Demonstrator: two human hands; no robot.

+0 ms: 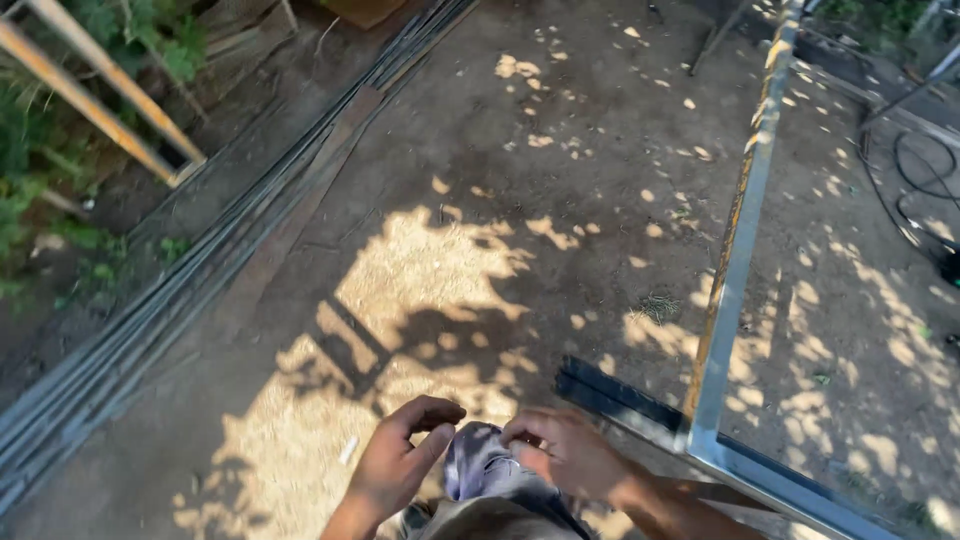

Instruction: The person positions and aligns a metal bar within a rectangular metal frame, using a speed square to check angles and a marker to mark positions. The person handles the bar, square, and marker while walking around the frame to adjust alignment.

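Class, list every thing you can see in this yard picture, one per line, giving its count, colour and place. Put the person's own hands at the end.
metal frame: one, grey with rusty yellow patches, standing at right, corner at bottom right
long metal strips: a bundle, count unclear, dark grey, lying diagonally on the ground at left
rusty frame bars: two visible, orange-brown, top left by the green plants
dark flat bars: two, black, on the ground beside the frame corner
cable: one, black, looped on the ground at far right
small white stick: one, on the dirt at bottom left
cloth: one, grey-purple, bottom centre between the hands
left hand: touching the cloth
right hand: gripping the cloth
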